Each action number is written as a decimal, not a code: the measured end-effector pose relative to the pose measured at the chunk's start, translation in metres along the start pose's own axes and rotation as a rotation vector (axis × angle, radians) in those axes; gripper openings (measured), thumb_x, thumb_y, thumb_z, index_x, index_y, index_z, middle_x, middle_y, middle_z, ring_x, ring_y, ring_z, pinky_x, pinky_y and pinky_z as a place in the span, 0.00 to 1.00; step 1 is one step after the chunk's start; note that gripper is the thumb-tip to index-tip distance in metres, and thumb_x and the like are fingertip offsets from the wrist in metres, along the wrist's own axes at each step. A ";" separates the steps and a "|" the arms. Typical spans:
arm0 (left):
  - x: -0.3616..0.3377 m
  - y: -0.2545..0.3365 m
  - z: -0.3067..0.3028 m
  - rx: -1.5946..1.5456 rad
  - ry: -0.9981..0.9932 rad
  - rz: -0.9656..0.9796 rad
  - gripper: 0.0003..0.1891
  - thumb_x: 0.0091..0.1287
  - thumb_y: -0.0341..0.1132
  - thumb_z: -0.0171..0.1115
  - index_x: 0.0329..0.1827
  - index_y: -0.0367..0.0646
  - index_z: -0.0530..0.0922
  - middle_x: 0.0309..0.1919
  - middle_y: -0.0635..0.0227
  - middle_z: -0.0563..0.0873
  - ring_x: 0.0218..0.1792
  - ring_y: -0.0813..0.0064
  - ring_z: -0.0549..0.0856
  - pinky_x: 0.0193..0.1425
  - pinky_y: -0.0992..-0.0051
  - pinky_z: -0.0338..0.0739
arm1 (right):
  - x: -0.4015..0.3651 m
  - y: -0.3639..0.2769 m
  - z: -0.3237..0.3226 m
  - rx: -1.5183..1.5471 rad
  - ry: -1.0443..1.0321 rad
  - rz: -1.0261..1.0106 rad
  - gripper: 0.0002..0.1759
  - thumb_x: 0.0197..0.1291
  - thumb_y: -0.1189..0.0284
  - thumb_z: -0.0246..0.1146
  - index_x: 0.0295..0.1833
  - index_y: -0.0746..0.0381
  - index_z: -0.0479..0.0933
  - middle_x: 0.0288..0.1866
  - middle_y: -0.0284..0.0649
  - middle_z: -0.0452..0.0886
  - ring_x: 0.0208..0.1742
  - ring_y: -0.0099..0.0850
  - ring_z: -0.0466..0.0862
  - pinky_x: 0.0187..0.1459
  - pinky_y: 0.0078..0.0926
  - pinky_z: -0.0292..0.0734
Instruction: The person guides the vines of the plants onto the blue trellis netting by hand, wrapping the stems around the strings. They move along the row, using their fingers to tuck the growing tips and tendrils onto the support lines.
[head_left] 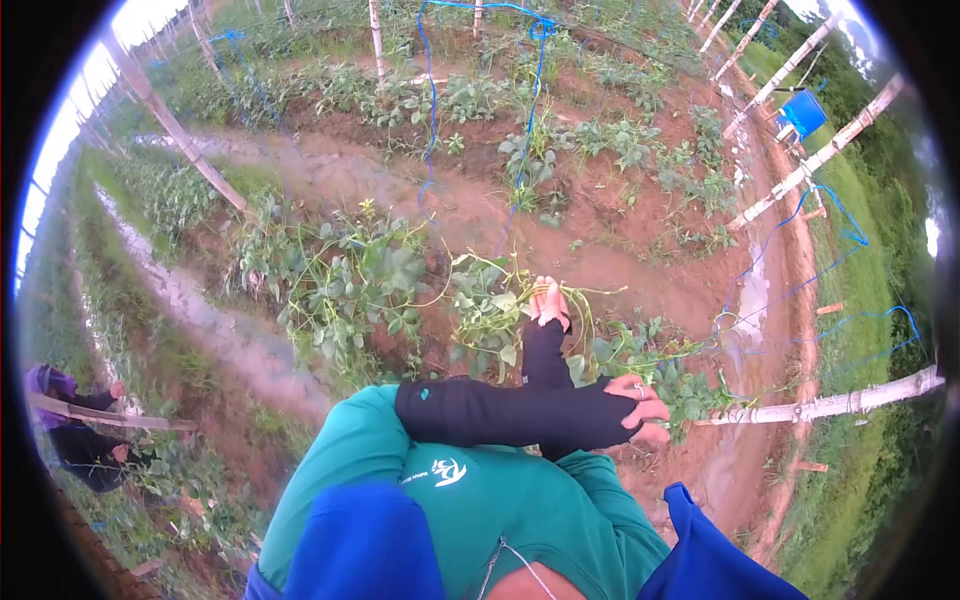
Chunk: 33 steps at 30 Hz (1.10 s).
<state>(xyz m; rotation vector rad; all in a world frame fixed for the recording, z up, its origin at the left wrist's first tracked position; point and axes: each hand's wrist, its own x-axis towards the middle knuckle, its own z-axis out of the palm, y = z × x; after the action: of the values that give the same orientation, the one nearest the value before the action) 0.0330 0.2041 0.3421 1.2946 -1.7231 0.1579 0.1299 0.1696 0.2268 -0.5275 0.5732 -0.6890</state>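
Note:
My forearms cross in black sleeves, the left over the right. My right hand (548,303) is closed round a bundle of green vines (590,292), whose loose stems stick out on both sides. Leafy plants (490,300) stand beside it. My left hand (645,408), with a ring on one finger, reaches out to the right. Its fingers are bent and apart, and nothing shows in them. Low green leaves (685,390) grow just beyond that hand.
A leaning wooden pole (830,408) is at the right, near blue strings (850,235). A blue container (803,114) hangs among the poles. Muddy furrows (240,350) run between plant rows. Another person (75,430) in purple and black is at the left edge.

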 end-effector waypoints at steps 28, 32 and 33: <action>-0.102 -0.107 -0.107 -0.882 1.219 -0.911 0.09 0.61 0.33 0.45 0.44 0.44 0.66 0.39 0.68 0.75 0.41 0.78 0.74 0.48 0.77 0.63 | 0.040 -0.024 0.064 -1.059 -0.804 0.370 0.17 0.53 0.63 0.53 0.40 0.66 0.73 0.31 0.37 0.77 0.32 0.25 0.75 0.40 0.20 0.67; -0.106 -0.103 -0.097 -0.645 1.058 -0.907 0.08 0.61 0.33 0.46 0.42 0.43 0.67 0.39 0.71 0.74 0.43 0.80 0.72 0.48 0.79 0.63 | 0.019 -0.037 0.053 -1.160 -0.591 -0.119 0.15 0.52 0.64 0.54 0.38 0.65 0.74 0.36 0.39 0.75 0.33 0.25 0.75 0.37 0.19 0.69; -0.107 -0.102 -0.093 -0.565 1.001 -0.858 0.08 0.61 0.32 0.45 0.42 0.42 0.67 0.38 0.71 0.75 0.42 0.79 0.72 0.47 0.80 0.63 | -0.001 -0.045 0.063 -1.214 -0.669 -0.180 0.14 0.52 0.65 0.55 0.40 0.61 0.74 0.35 0.37 0.75 0.33 0.25 0.75 0.37 0.20 0.69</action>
<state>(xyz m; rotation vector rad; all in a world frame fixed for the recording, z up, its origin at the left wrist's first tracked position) 0.1701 0.2874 0.2732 1.1062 -0.2600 -0.1614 0.1505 0.1569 0.3003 -1.8743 0.2464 -0.2175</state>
